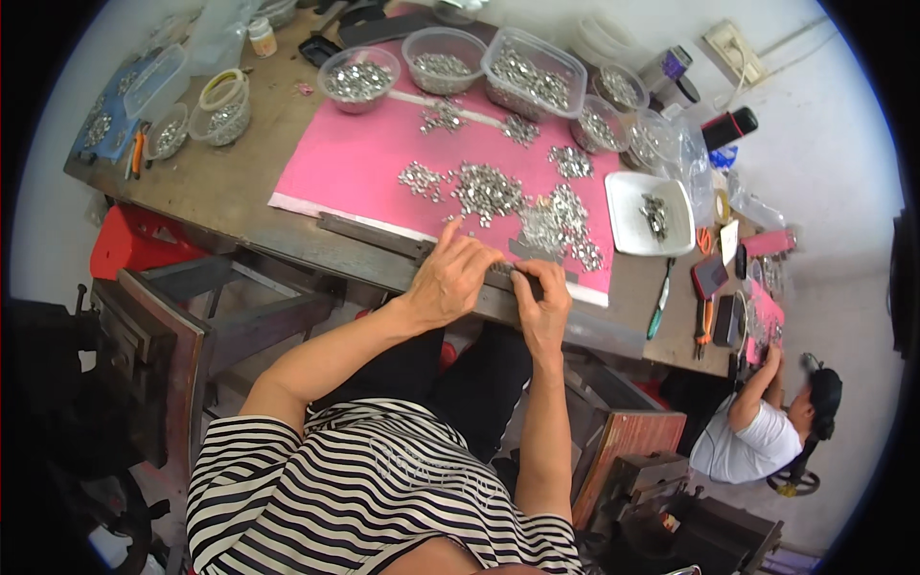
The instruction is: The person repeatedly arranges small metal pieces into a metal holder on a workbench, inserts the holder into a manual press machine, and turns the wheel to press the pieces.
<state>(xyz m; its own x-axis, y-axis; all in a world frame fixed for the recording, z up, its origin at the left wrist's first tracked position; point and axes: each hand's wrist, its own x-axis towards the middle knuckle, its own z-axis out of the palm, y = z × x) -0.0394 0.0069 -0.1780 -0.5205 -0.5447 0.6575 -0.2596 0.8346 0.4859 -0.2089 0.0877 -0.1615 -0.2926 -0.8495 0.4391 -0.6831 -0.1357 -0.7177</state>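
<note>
Both of my hands are at the table's front edge, over a long dark metal bar (pixel 369 236). A short dark strip of small metal pieces (pixel 500 269) shows between them. My left hand (pixel 448 273) has its fingers bent, with fingertips closed at the strip's left end and one finger pointing toward the piles. Thumb and forefinger of my right hand (pixel 542 299) pinch at the strip's right end. Just beyond lie a heap of small silvery metal pieces (pixel 487 192) and a lighter, flatter spread of pieces (pixel 556 222), both on a pink sheet (pixel 335 153).
Plastic tubs (pixel 359 75) of metal pieces line the back. A white tray (pixel 628 206) with some pieces stands right, near a green-handled tool (pixel 660 299) and orange-handled pliers (pixel 704 321). A red stool (pixel 144 244) is at left. Another person (pixel 752 431) works at far right.
</note>
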